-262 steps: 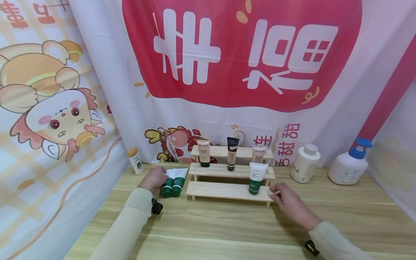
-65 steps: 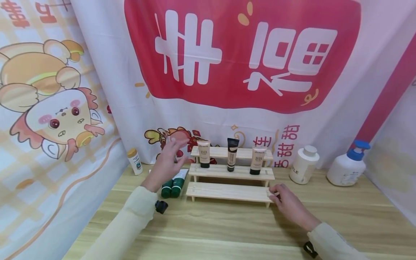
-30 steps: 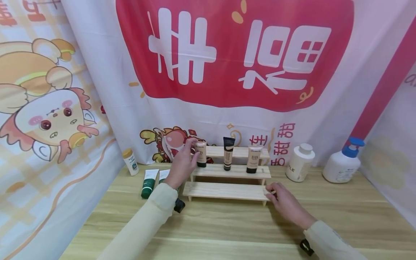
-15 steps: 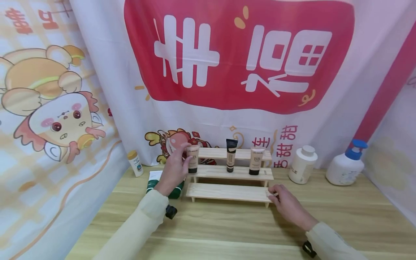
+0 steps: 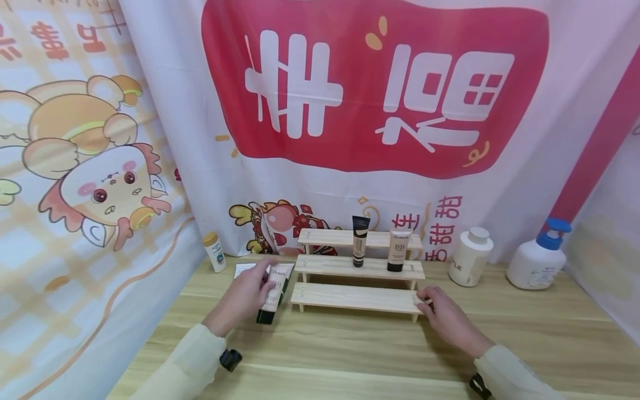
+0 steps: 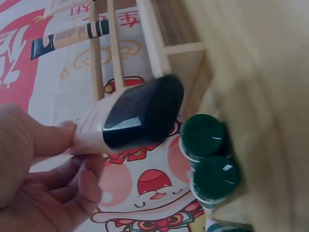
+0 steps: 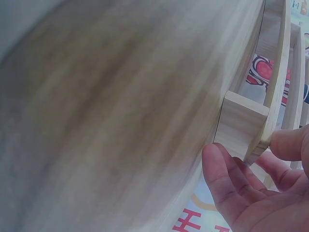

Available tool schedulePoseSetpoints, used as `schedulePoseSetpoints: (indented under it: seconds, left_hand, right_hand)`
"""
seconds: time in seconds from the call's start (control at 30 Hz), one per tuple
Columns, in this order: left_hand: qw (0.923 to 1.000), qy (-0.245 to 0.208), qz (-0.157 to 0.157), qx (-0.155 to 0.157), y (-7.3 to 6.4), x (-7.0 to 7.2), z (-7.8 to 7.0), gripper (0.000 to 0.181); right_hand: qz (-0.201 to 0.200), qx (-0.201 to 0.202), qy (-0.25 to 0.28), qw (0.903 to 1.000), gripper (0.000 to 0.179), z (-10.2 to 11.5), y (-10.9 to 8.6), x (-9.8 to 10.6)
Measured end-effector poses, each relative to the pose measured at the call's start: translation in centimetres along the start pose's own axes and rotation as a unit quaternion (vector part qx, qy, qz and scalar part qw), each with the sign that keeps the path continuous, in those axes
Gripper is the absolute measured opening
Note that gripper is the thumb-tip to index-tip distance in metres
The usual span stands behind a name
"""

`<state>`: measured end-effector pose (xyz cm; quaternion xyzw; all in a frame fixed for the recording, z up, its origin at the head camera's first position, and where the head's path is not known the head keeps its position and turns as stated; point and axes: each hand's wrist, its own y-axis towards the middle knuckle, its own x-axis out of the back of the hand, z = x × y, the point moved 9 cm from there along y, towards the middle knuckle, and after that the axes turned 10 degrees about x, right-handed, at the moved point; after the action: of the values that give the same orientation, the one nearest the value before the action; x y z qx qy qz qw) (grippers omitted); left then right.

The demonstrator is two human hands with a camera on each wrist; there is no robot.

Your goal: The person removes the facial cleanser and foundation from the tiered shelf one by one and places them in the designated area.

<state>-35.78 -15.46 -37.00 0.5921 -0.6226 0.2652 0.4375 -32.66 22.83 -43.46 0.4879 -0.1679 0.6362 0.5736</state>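
My left hand pinches a beige BB cream tube with a black cap, tilted cap-down, left of the three-tier wooden display rack. Green-capped white tubes lie under and beside it, partly hidden by the hand in the head view. In the left wrist view, thumb and fingers hold the tube's pale end, its black cap pointing away. My right hand grips the right end of the lowest shelf, thumb on the board's edge. On the middle tier stand a black-and-beige tube and another BB cream tube.
A small white bottle with a yellow cap stands at the back left. To the right of the rack are a white lidded bottle and a blue-topped pump bottle. A printed curtain hangs behind the wooden table.
The green-and-white tube has left the lowest shelf for the table at left. My left hand has since lifted the left BB cream tube off the rack and brought it down-left. The right hand keeps its grip.
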Motion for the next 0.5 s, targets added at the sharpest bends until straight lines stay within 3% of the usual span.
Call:
schedulePoseSetpoints:
  seconds: [0.13,0.27,0.4,0.5]
  left_hand:
    - [0.9968,-0.005,0.069,0.041,-1.9,-1.6,1.1,0.045]
    - [0.9914,-0.004,0.123,0.045,-3.8,-3.3,1.5,0.046]
    - [0.9889,-0.006,0.142,0.044,-4.7,-4.5,2.3,0.04]
    - [0.9869,-0.01,0.149,0.061,-4.7,-5.1,3.2,0.03]
  right_hand:
    - [-0.002,0.002,-0.001,1.0,0.015,0.0,0.0,-0.1]
    - [0.002,-0.002,0.002,1.0,0.015,-0.1,0.1,-0.1]
    - [0.007,-0.004,0.003,1.0,0.015,-0.2,0.2,-0.1]
    - [0.006,-0.001,0.003,1.0,0.015,-0.2,0.1,-0.1]
